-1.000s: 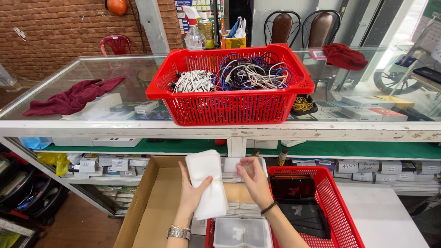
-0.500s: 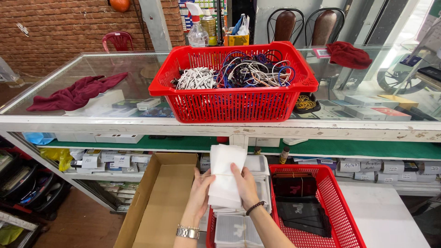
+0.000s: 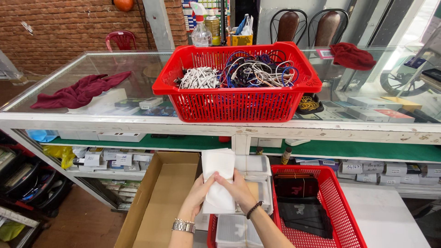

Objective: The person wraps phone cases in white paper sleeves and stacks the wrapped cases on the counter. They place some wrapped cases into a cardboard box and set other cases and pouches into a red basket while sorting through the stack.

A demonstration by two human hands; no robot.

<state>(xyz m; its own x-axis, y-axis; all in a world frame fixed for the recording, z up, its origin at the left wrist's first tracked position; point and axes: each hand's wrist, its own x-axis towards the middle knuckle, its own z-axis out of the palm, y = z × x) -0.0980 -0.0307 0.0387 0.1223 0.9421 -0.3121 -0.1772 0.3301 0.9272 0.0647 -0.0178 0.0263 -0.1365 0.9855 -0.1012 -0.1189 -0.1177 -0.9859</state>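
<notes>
Both my hands hold one white flat packet (image 3: 218, 181) upright in front of me. My left hand (image 3: 198, 193), with a metal watch on the wrist, grips its left edge. My right hand (image 3: 237, 189), with a dark bead bracelet, grips its right side. Under the packet lies a stack of clear plastic packets (image 3: 254, 171). More clear packets (image 3: 236, 231) lie lower down, near my arms. An open cardboard box (image 3: 158, 202) stands just left of my hands.
A low red basket (image 3: 333, 216) with black flat items sits to the right on a white surface. On the glass counter (image 3: 115, 69) above stands a big red basket (image 3: 236, 98) full of cables (image 3: 239, 72), with maroon cloths (image 3: 78, 92) either side. Shelves of small boxes run below.
The white packet has come down from a raised position to chest level. My right hand moved onto it, so both hands now hold it together.
</notes>
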